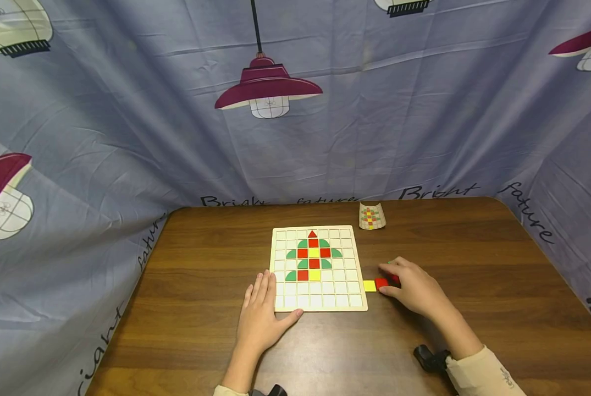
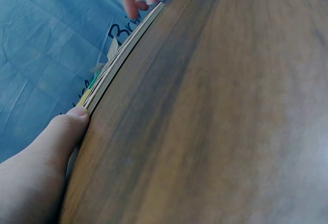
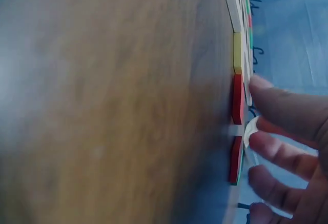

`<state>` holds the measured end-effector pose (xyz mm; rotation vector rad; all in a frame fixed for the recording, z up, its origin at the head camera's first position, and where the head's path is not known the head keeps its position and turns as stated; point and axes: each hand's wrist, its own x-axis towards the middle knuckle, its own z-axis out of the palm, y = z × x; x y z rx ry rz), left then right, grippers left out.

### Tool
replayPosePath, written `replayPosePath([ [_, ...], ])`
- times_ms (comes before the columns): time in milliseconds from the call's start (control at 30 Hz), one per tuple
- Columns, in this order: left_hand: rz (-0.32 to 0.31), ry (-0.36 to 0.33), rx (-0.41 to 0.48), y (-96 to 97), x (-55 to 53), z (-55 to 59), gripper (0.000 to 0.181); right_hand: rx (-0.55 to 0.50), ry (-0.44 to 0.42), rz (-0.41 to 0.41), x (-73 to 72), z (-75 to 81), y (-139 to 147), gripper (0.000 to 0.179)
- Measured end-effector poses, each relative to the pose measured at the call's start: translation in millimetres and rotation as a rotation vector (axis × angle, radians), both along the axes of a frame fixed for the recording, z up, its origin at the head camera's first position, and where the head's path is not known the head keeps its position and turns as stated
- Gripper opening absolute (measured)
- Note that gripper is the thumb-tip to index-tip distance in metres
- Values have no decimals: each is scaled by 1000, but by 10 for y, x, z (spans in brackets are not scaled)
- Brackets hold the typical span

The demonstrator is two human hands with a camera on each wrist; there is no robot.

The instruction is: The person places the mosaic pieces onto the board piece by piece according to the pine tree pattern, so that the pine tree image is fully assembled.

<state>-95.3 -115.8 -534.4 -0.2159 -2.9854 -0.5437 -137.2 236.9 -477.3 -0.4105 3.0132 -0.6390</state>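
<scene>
A pale gridded board (image 1: 342, 289) lies on the table with red, yellow and green tiles forming a tree-like pattern (image 1: 314, 253). My left hand (image 1: 260, 324) rests at its lower left corner, fingers straight along the left edge and thumb (image 2: 77, 114) touching the near edge. Right of the board, my right hand (image 1: 416, 289) hovers over a short row of loose tiles, thumb and fingers apart. A yellow tile (image 1: 369, 286) sits against the board's edge, with a red tile (image 1: 381, 284) beside it. Another red tile (image 3: 236, 157) lies past a small gap, partly under the hand; a bit of green shows behind it.
A small curved card (image 1: 372, 216) with a similar tree pattern stands behind the board, to the right. The brown wooden table (image 1: 216, 247) ends at a blue-grey curtain (image 1: 374, 137) printed with lamps and lettering.
</scene>
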Motion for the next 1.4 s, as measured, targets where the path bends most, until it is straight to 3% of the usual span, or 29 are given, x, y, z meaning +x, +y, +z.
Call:
replayPosePath([
  [400, -1, 0, 2, -4, -5, -6, 110, -5, 35, 25, 29, -105, 70, 33],
  [733, 4, -2, -4, -6, -8, -8, 110, 67, 113, 58, -6, -134, 36, 20],
  [1167, 7, -7, 0, -5, -6, 3, 110, -104, 9, 0, -47, -106, 33, 15],
  [1400, 7, -8, 3, -2, -7, 0, 109, -144, 31, -45, -94, -55, -47, 12],
])
